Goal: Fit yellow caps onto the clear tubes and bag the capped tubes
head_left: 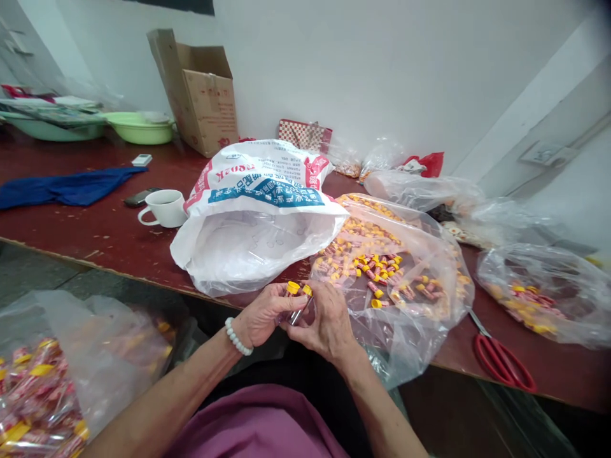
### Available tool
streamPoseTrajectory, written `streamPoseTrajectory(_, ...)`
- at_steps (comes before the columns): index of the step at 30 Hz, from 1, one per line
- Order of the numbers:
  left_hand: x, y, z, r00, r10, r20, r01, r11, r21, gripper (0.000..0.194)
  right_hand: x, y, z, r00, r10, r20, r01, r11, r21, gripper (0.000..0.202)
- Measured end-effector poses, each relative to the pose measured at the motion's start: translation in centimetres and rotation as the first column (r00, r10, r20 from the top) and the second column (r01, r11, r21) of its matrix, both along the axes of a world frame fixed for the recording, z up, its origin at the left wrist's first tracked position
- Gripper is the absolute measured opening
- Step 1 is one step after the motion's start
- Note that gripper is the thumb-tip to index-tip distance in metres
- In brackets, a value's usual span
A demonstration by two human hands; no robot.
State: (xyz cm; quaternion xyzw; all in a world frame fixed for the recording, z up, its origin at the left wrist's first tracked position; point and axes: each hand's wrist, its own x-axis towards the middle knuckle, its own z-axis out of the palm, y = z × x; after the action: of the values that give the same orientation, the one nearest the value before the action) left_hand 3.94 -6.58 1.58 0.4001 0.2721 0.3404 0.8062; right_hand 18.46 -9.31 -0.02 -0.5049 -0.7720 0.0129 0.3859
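Note:
Both hands meet at the table's front edge, above my lap. My left hand [265, 312], with a pale bead bracelet at the wrist, is closed round a small tube with a yellow cap [293, 288]. Close against it, my right hand [329, 321] pinches something with a second yellow cap [307, 291]. A shiny clear tube part [296, 315] shows between the fingers; whose grip it is in is hard to tell. Just beyond lies a white printed sack [267, 191], its mouth facing me. To its right, a clear plastic bag [439, 305] holds many pink tubes with yellow caps [382, 270].
Red-handled scissors [503, 362] lie at the right edge near another bag of capped pieces [537, 305]. At lower left is a bag of larger capped tubes [38, 394]. A white mug [165, 208], blue cloth [67, 187], cardboard box [210, 105] and green basin [138, 128] stand left.

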Motion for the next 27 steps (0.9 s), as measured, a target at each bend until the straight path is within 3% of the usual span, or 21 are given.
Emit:
streamPoseTrajectory(3,0.4,0.0,-0.4,1.0,-0.01,-0.012,0.01,1.0,-0.007,0.023,0.0,-0.3,0.4,0.996,0.002,0.084,0.002,0.999,-0.052,0.057)
streamPoseTrajectory(8,-0.3,0.2,-0.2,1.0,0.027,-0.008,-0.027,0.999,-0.046,0.028,1.6,0.2,0.9,0.993,0.109,0.052,-0.102,0.988,-0.114,0.081)
streamPoseTrajectory(9,-0.9,0.5,0.1,0.998,0.067,-0.008,-0.067,0.997,-0.046,0.031,2.6,0.7,0.9,0.998,0.059,0.037,-0.054,0.991,-0.123,0.077)
streamPoseTrajectory(11,-2.8,1.5,1.0,0.981,0.193,-0.022,-0.194,0.98,-0.035,0.037,5.6,1.6,0.6,0.984,-0.171,0.052,0.177,0.972,-0.153,0.054)
streamPoseTrajectory(12,-4.0,2.1,1.5,0.961,0.274,-0.029,-0.275,0.961,-0.028,0.039,7.4,2.1,0.2,0.924,-0.361,0.13,0.379,0.911,-0.162,0.039)
streamPoseTrajectory(13,-5.2,2.7,2.0,0.935,0.354,-0.033,-0.355,0.935,-0.019,0.041,9.2,2.6,-0.2,0.886,-0.435,0.159,0.458,0.872,-0.171,0.034)
streamPoseTrajectory(17,-9.6,5.6,2.8,0.792,0.602,-0.098,-0.589,0.797,0.134,0.036,14.8,4.1,-2.8,0.835,-0.502,0.224,0.545,0.81,-0.216,0.022)
streamPoseTrajectory(19,-10.4,7.1,2.0,0.711,0.648,-0.274,-0.529,0.75,0.398,0.03,16.0,4.5,-4.0,0.806,-0.504,0.311,0.578,0.783,-0.23,0.022)
streamPoseTrajectory(22,-9.5,9.3,0.0,0.54,0.667,-0.513,-0.195,0.693,0.694,0.021,16.1,4.6,-4.8,0.758,-0.526,0.385,0.623,0.759,-0.188,0.029)
streamPoseTrajectory(24,-8.4,10.6,-1.4,0.493,0.667,-0.559,-0.055,0.665,0.745,0.019,15.6,4.5,-4.6,0.754,-0.576,0.317,0.638,0.757,-0.142,0.035)
streamPoseTrajectory(27,-7.3,12.4,-2.9,0.476,0.645,-0.598,0.063,0.653,0.754,0.019,14.7,3.9,-3.6,0.794,-0.606,0.054,0.604,0.775,-0.184,0.043)
